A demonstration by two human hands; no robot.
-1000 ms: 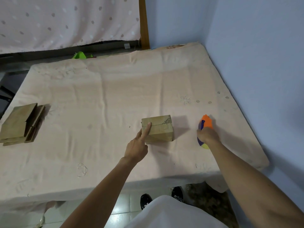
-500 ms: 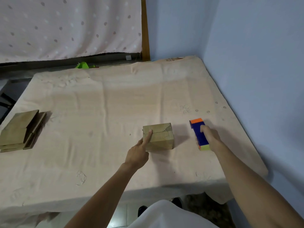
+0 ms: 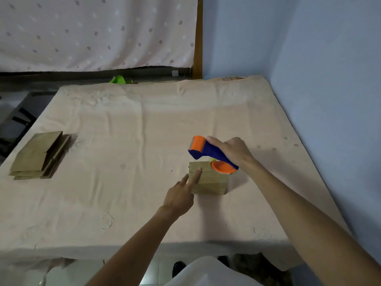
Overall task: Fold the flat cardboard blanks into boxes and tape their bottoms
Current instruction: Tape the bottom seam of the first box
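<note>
Cardboard box [image 3: 208, 180] sits front right on table [image 3: 134, 124], seam up. Left hand [image 3: 179, 198] presses straight forefinger on flaps, likely pinning them shut for taping. Right hand [image 3: 233, 151] curls fingers round tape dispenser [image 3: 206, 152], held over box's far right corner. Flat blanks [image 3: 39, 155] stacked far left.
</note>
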